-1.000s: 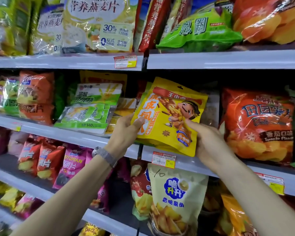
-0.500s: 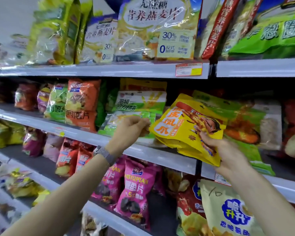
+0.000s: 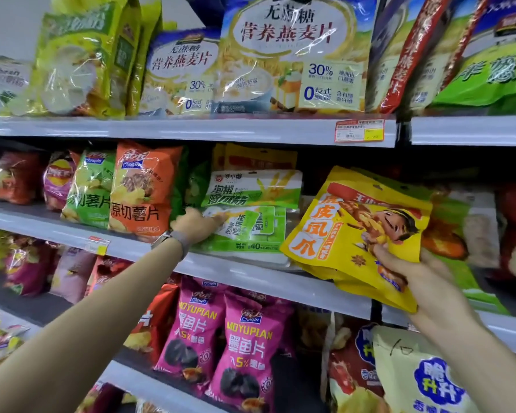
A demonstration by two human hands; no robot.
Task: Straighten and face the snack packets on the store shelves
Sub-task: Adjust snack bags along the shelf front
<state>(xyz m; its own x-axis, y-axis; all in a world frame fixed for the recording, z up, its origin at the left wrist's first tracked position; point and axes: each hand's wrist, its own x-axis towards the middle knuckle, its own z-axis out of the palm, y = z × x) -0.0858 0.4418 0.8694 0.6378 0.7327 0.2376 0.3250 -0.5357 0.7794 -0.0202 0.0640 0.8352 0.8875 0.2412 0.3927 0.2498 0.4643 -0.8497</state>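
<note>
MOYUPIAN on pink packets (image 3: 248,347); 30% on oat bag (image 3: 292,58).

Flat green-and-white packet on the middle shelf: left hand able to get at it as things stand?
Probably yes. The left hand is right at the flat green-and-white packet, touching its upper left part, with nothing between them. The yellow packet in the right hand sits off to the right, clear of it.

yellow packet (image 3: 355,234): tilted, held up | green-white packet (image 3: 251,231): flat on middle shelf (image 3: 236,270)
</note>
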